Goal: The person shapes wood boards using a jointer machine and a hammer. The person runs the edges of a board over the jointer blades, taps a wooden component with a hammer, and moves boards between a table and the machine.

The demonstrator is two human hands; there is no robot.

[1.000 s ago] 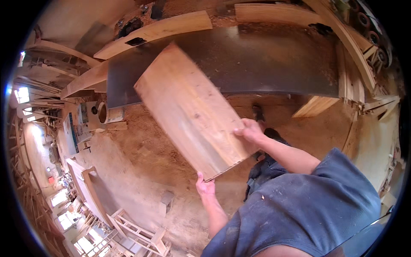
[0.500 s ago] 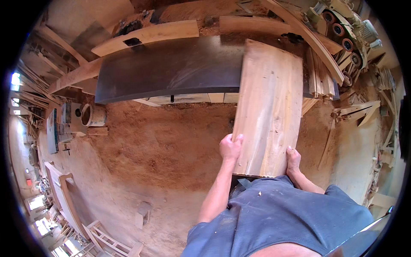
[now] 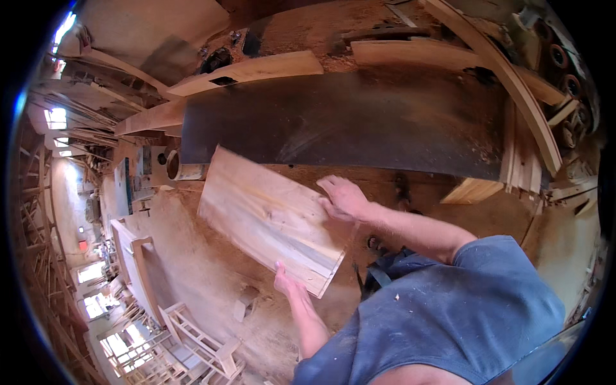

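A pale wooden panel [image 3: 266, 221] with streaked grain is held tilted in front of me, left of my body, its far left corner close to the dark tabletop. My left hand [image 3: 292, 283] grips its near long edge, the thumb on the upper face. On the opposite long edge is my right hand [image 3: 345, 199], with the thumb over the face and the fingers along the edge. That hand is slightly blurred, and the panel's underside is hidden.
The long dark table [image 3: 346, 122] stretches across ahead of me, with wooden strips [image 3: 523, 157] at its right end. A curved board [image 3: 250, 72] lies along its far side. At the lower left stands a wooden frame [image 3: 202, 340]; a bucket [image 3: 186, 171] sits beyond the panel.
The panel has swung left off the dark table and turned, coming nearer to me. My right hand has moved from the near right edge to the far edge. My view has shifted too.
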